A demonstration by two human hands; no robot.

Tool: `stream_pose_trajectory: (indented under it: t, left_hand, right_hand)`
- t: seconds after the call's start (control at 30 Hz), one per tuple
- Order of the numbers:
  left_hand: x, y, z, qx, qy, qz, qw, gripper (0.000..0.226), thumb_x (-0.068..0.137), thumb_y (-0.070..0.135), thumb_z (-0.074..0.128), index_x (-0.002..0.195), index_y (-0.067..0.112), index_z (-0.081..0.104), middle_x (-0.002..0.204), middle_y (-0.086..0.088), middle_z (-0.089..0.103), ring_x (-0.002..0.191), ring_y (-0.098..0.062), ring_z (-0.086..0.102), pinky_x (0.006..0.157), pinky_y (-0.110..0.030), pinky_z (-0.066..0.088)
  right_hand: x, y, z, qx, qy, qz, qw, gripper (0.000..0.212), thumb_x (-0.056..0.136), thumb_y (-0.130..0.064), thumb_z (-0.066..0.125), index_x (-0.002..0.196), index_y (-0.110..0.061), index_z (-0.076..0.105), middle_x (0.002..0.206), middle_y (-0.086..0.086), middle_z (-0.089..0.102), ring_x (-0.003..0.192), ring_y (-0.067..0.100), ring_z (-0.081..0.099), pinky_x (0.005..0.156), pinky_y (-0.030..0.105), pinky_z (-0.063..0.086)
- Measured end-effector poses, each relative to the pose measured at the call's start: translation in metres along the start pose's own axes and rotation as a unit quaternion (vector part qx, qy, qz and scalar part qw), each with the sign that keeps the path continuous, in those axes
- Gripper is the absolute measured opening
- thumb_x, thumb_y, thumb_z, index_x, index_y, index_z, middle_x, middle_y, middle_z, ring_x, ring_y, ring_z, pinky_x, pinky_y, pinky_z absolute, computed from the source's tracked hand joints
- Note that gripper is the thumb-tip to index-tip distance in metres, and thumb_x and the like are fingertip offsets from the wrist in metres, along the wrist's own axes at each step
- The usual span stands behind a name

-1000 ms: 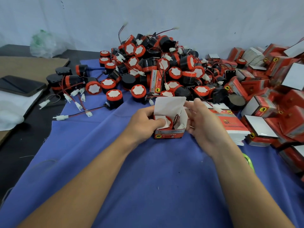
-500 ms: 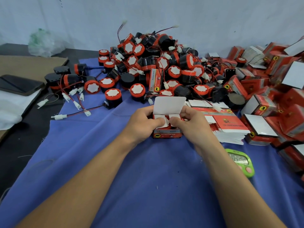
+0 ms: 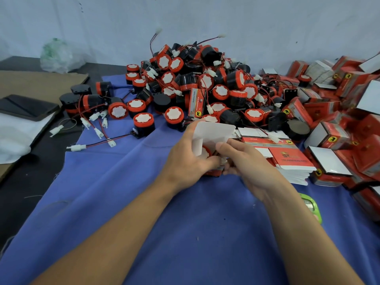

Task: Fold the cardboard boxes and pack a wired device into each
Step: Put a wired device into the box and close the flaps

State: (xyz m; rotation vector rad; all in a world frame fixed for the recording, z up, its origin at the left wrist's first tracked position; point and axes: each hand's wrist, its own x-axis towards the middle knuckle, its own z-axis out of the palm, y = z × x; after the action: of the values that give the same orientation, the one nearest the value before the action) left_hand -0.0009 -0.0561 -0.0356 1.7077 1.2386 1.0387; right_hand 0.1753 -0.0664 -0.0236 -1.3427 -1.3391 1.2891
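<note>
Head view: my left hand (image 3: 191, 159) and right hand (image 3: 248, 167) curl round a box (image 3: 213, 132), device (image 3: 206, 152) inside, lid unclosed; packed boxes (image 3: 329, 136) lie right, a big pile (image 3: 197, 83) remains.

A dark table (image 3: 24, 182) carries a blue cloth (image 3: 185, 233). On the cloth: heaped wired devices (image 3: 197, 83) upper centre, red boxes (image 3: 333, 112) at right, flat box blanks (image 3: 287, 159) and a green timer (image 3: 312, 206). A cardboard sheet (image 3: 37, 81) and a phone (image 3: 24, 106) lie at left.
</note>
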Motion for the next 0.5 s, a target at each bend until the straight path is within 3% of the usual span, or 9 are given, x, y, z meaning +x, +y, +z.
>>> stream_pose_trajectory:
  t: [0.13,0.23,0.3,0.37,0.4,0.5]
  left_hand:
    - [0.002,-0.001,0.003,0.010,0.020,-0.015,1.000,0.091,0.061,0.049,0.088,0.142,0.045,0.047,0.123,0.020,0.068,0.115,-0.004,0.062,0.098,-0.034,0.055]
    - [0.004,-0.004,0.004,-0.027,0.038,-0.048,0.998,0.084,0.057,0.045,0.088,0.133,0.044,0.053,0.117,0.020,0.069,0.111,-0.004,0.063,0.096,-0.038,0.056]
    - [0.003,-0.003,0.008,-0.019,0.059,-0.059,0.996,0.081,0.056,0.047,0.086,0.129,0.045,0.050,0.112,0.021,0.067,0.105,-0.001,0.062,0.087,-0.029,0.056]
    - [0.002,-0.002,0.012,0.011,0.093,-0.060,0.994,0.076,0.063,0.045,0.083,0.127,0.045,0.045,0.105,0.022,0.063,0.099,-0.001,0.062,0.068,-0.012,0.048]
    - [0.002,-0.002,0.014,0.023,0.112,-0.061,0.992,0.071,0.068,0.040,0.083,0.127,0.043,0.044,0.102,0.021,0.062,0.096,-0.004,0.062,0.060,-0.009,0.046]
    - [0.002,-0.004,0.013,0.035,0.131,-0.066,0.989,0.065,0.077,0.035,0.084,0.129,0.040,0.045,0.097,0.024,0.058,0.090,-0.004,0.059,0.060,-0.009,0.042]
  right_hand:
    - [-0.002,-0.001,-0.002,0.003,-0.020,-0.003,1.000,0.023,0.101,-0.036,0.060,0.109,-0.020,0.076,0.086,0.003,0.064,0.074,0.017,0.053,0.073,0.032,0.052]
    - [-0.001,-0.001,-0.002,0.040,-0.034,0.013,0.999,0.041,0.106,-0.045,0.047,0.113,-0.016,0.075,0.092,0.010,0.069,0.078,0.022,0.054,0.075,0.035,0.053]
    - [-0.001,-0.001,-0.003,0.077,-0.033,0.028,0.996,0.047,0.109,-0.043,0.041,0.116,-0.010,0.074,0.099,0.015,0.073,0.082,0.029,0.054,0.074,0.036,0.054]
    - [-0.002,0.000,-0.004,0.093,-0.038,0.027,0.995,0.041,0.110,-0.031,0.041,0.117,-0.008,0.074,0.098,0.016,0.072,0.084,0.032,0.052,0.071,0.034,0.054]
    - [-0.003,0.000,-0.004,0.095,-0.046,0.022,0.994,0.037,0.110,-0.024,0.042,0.117,-0.009,0.075,0.097,0.017,0.072,0.083,0.032,0.053,0.070,0.033,0.055]
    - [-0.004,0.001,-0.002,0.061,-0.064,0.000,0.996,0.028,0.106,-0.011,0.048,0.113,-0.013,0.076,0.094,0.015,0.068,0.081,0.028,0.053,0.071,0.032,0.054]
